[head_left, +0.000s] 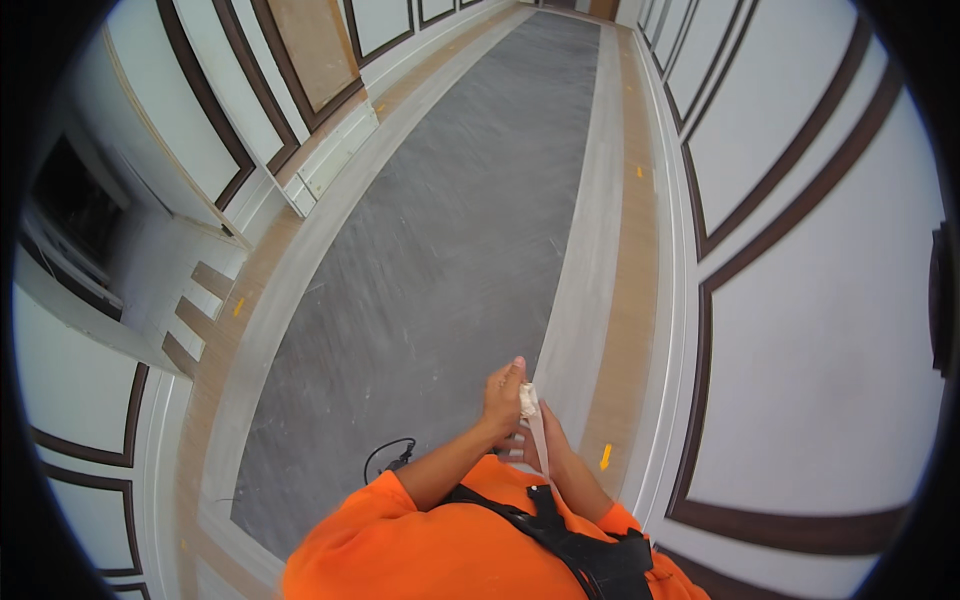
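In front of my orange-sleeved chest, both hands are close together above the floor. My left hand (503,398) is closed, with the thumb up, on a crumpled, off-white wad (528,401) that looks like bunched tape. From the wad a narrow pale strip (540,440) runs down towards my body. My right hand (556,446) is just below and to the right, its fingers curled around the strip; they are partly hidden by the strip and my left wrist. Black straps (545,520) cross the orange top.
A grey floor panel (440,220) runs down the corridor, bordered by pale and wood-toned strips with yellow arrow stickers (605,457). White walls with dark brown mouldings (705,380) stand on both sides. At left is a doorway (150,220). A black cable (388,456) lies near my left elbow.
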